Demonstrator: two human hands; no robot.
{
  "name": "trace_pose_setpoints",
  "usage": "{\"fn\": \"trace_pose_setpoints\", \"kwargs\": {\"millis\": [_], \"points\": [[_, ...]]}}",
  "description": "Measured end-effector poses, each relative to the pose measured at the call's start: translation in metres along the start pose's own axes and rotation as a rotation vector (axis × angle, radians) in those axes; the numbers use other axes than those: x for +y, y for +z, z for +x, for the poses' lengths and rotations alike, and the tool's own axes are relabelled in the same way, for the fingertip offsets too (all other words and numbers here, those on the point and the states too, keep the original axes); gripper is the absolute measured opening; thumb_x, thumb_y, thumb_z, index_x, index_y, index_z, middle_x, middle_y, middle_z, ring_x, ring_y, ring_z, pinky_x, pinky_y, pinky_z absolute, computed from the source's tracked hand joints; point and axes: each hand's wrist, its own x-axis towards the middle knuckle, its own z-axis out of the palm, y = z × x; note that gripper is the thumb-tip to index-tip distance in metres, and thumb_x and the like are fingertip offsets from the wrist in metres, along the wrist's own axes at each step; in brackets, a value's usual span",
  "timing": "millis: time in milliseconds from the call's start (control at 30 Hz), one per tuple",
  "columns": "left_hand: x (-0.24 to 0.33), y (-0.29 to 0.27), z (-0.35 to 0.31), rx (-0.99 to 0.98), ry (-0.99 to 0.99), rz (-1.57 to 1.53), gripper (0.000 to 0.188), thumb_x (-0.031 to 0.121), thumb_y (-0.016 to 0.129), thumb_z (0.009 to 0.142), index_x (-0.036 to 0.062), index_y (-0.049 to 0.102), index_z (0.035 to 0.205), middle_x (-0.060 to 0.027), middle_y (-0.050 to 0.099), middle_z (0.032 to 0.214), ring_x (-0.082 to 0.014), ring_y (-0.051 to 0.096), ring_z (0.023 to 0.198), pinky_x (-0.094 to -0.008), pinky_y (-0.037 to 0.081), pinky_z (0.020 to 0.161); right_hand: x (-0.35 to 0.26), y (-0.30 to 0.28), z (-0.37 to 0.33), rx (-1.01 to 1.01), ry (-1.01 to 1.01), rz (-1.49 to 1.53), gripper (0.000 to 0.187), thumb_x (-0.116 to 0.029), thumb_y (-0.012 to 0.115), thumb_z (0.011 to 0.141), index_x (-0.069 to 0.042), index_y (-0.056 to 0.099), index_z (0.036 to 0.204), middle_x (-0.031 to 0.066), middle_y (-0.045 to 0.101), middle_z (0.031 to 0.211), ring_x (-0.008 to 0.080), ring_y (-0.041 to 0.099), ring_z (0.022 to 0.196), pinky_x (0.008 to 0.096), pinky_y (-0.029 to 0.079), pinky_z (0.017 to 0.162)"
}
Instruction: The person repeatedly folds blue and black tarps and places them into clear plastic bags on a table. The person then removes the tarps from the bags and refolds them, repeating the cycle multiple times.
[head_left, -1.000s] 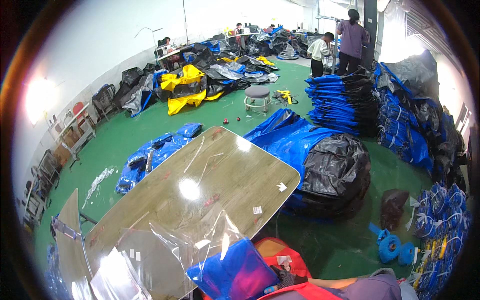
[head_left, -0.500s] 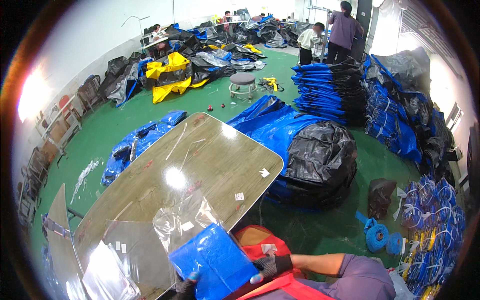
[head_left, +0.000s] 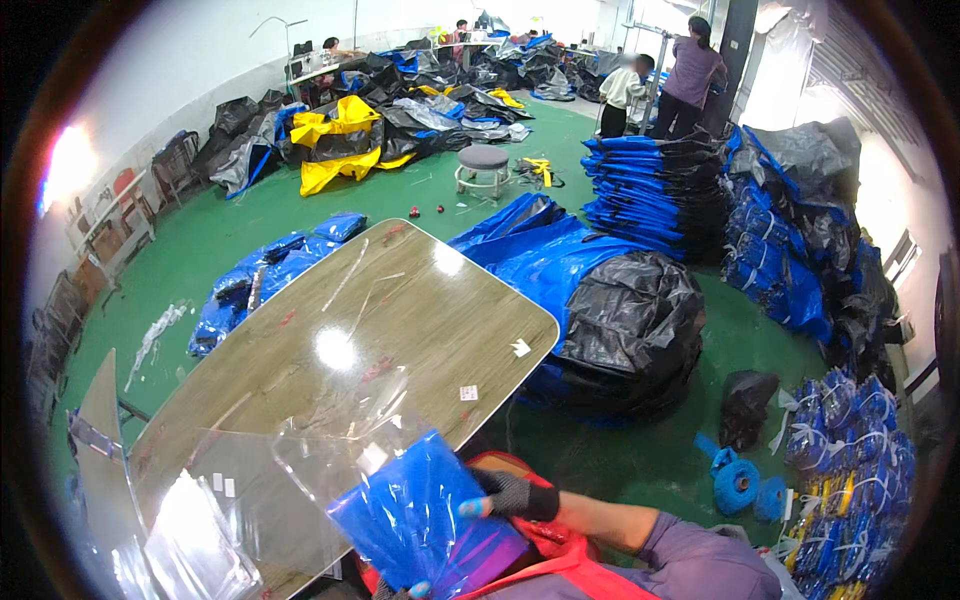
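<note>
A folded blue plastic sheet (head_left: 410,520) is tilted over the near edge of the wood-patterned table (head_left: 420,330). Shiny clear film of a plastic bag (head_left: 350,440) lies at its far side and seems to cover part of it. My right hand (head_left: 510,497), in a dark fingerless glove, grips the sheet's right edge with fingers closed. Low at the frame's bottom, my left hand (head_left: 405,592) pinches the sheet's near edge, mostly cut off from view. Beside the sheet, a stack of clear bags (head_left: 200,540) rests on the table's near left.
A big blue and black bundle (head_left: 630,330) stands right of the table, with tall folded stacks (head_left: 655,190) behind. Blue tape rolls (head_left: 735,482) and tied blue bundles (head_left: 845,470) lie at right. Blue packs (head_left: 270,275) sit at left. A stool (head_left: 483,170) and people are farther off.
The blue sheet has tipped, and its face looks glossier, with clear film over it. My right hand has moved up and left along its edge; my left has dropped lower. The view has shifted slightly.
</note>
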Motion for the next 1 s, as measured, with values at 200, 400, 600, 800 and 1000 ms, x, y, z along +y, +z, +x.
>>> {"fn": "trace_pose_setpoints", "kwargs": {"millis": [200, 400, 600, 800, 1000], "points": [[0.016, -0.005, -0.007, -0.072, -0.019, -0.358, 0.051, 0.034, 0.069, 0.082, 0.0056, 0.053, 0.122, -0.0155, 0.06, 0.115, -0.0276, 0.06, 0.1, -0.0404, 0.048, 0.086, -0.005, 0.013, 0.007, -0.149, -0.141, -0.195, 0.08, -0.033, 0.072, 0.086, 0.0, 0.03, 0.145, 0.0122, 0.051, 0.136, 0.022, 0.049, 0.123, 0.0372, 0.039, 0.106], [0.044, -0.016, -0.038, -0.001, 0.043, -0.924, 0.063, 0.025, 0.068, 0.085, 0.0019, 0.041, 0.137, -0.0136, 0.053, 0.13, -0.0266, 0.057, 0.111, -0.0385, 0.049, 0.095, -0.012, 0.013, 0.014, -0.104, -0.002, -0.213, 0.078, -0.038, 0.075, 0.081, 0.002, 0.041, 0.138, 0.0136, 0.056, 0.13, 0.022, 0.052, 0.12, 0.0369, 0.042, 0.103], [0.058, -0.013, -0.041, -0.22, -0.049, -0.471, 0.067, 0.037, 0.07, 0.085, 0.0038, 0.044, 0.136, -0.01, 0.054, 0.128, -0.0218, 0.054, 0.114, -0.0385, 0.046, 0.097, -0.032, 0.014, 0.018, 0.048, 0.12, -0.093, 0.08, -0.039, 0.077, 0.079, 0.001, 0.041, 0.138, 0.0148, 0.057, 0.128, 0.0241, 0.055, 0.115, 0.0356, 0.046, 0.097], [0.048, -0.013, -0.032, -0.212, 0.01, -0.433, 0.066, 0.035, 0.07, 0.086, 0.0032, 0.043, 0.138, -0.0099, 0.053, 0.131, -0.0211, 0.055, 0.112, -0.0359, 0.045, 0.096, -0.042, 0.014, 0.027, 0.084, 0.049, -0.079, 0.076, -0.036, 0.076, 0.082, 0.001, 0.04, 0.138, 0.0135, 0.057, 0.127, 0.0216, 0.054, 0.115, 0.0369, 0.043, 0.1], [0.051, -0.008, -0.02, -0.077, -0.108, -0.769, 0.07, 0.035, 0.075, 0.08, 0.0029, 0.045, 0.135, -0.0112, 0.055, 0.128, -0.0218, 0.056, 0.11, -0.0391, 0.048, 0.093, -0.039, 0.011, 0.028, -0.038, 0.108, -0.29, 0.073, -0.041, 0.074, 0.081, -0.001, 0.045, 0.135, 0.013, 0.06, 0.122, 0.0216, 0.056, 0.112, 0.0368, 0.046, 0.097]]}}
